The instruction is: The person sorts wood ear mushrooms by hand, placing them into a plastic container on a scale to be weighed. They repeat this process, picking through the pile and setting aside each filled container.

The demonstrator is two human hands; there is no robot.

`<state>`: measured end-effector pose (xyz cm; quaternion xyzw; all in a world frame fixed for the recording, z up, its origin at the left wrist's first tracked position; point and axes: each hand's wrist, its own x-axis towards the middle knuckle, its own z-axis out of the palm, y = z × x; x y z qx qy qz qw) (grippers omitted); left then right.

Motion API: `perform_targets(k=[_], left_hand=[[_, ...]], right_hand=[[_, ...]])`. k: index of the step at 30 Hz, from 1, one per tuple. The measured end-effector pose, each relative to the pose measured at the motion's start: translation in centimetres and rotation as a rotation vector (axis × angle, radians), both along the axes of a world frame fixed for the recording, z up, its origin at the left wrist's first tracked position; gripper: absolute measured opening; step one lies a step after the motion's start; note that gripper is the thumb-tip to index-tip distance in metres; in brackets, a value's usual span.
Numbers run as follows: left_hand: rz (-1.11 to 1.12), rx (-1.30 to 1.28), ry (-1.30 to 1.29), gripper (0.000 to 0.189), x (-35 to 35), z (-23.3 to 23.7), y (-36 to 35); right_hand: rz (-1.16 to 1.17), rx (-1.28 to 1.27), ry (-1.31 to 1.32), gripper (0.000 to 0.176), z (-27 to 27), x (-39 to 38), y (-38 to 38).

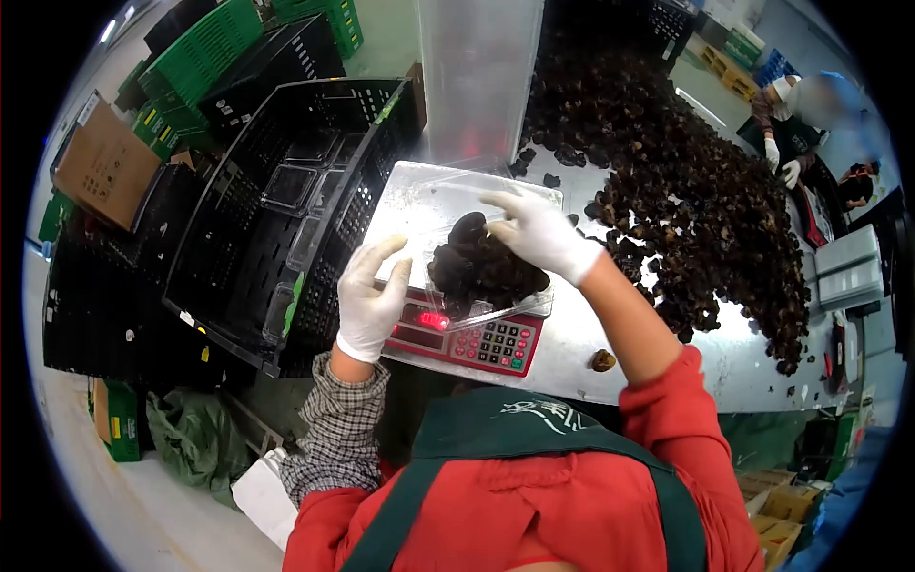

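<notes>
Dark mushroom-like pieces (481,267) are heaped in a clear plastic tray (519,310) on the metal pan of a red digital scale (457,338), whose display glows red. My gloved right hand (538,229) reaches over the far right side of the heap, its fingers apart at the upper edge of the pieces. To the left of the tray, my gloved left hand (374,296) is raised with thumb and fingers apart, holding nothing. The clear plastic around the tray is partly hidden by glare.
A large pile of dark pieces (686,200) covers the table's right side. Tall stacked clear containers (477,76) stand behind the scale. At left, a black crate (243,229) holds clear boxes. A co-worker's gloved hands (782,167) show at upper right.
</notes>
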<state>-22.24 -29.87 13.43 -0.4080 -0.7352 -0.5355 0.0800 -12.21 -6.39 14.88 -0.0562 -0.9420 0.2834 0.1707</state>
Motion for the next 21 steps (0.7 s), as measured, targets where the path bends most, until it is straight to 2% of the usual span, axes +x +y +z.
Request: perform_targets(k=[2, 5, 6, 7, 8, 10, 11, 12, 14, 21], left_hand=[[-0.012, 0.002, 0.003, 0.022, 0.8, 0.2, -0.5], [0.031, 0.015, -0.004, 0.022, 0.3, -0.8, -1.8], [0.047, 0.019, -0.017, 0.022, 0.1, -1.2, -2.1], [0.058, 0.034, -0.153, 0.022, 0.2, -1.0, -2.3], [0.055, 0.04, -0.174, 0.021, 0.1, -1.0, -2.4], [0.031, 0.024, -0.088, 0.021, -0.6, -1.6, -2.2], [0.024, 0.018, -0.083, 0.021, -0.7, -1.6, -1.9], [0.015, 0.01, -0.082, 0.021, -0.9, -1.6, -1.5], [-0.012, 0.005, -0.092, 0.02, -1.1, -1.6, -0.6], [-0.021, 0.014, -0.112, 0.021, -2.0, -0.8, 0.6]], right_hand=[[0.044, -0.087, -0.159, 0.031, -0.5, -2.4, -0.4], [-0.02, -0.173, -0.122, 0.024, -0.3, -2.2, 0.3], [-0.042, -0.265, -0.06, 0.016, -0.5, -1.8, 1.2], [-0.089, -0.335, -0.046, 0.015, -0.4, -1.1, 2.1], [-0.14, -0.409, -0.03, 0.014, -0.2, -0.3, 3.0], [-0.186, -0.367, 0.032, 0.012, 0.7, 2.0, 4.2], [-0.313, -0.561, -0.047, 0.011, 2.6, 3.2, 3.6], [-0.311, -0.666, 0.014, 0.011, 2.1, 4.0, 4.2], [-0.42, -0.804, -0.053, 0.011, 2.1, 5.2, 4.8], [-0.367, -0.827, 0.069, 0.011, 0.8, 6.4, 4.5]])
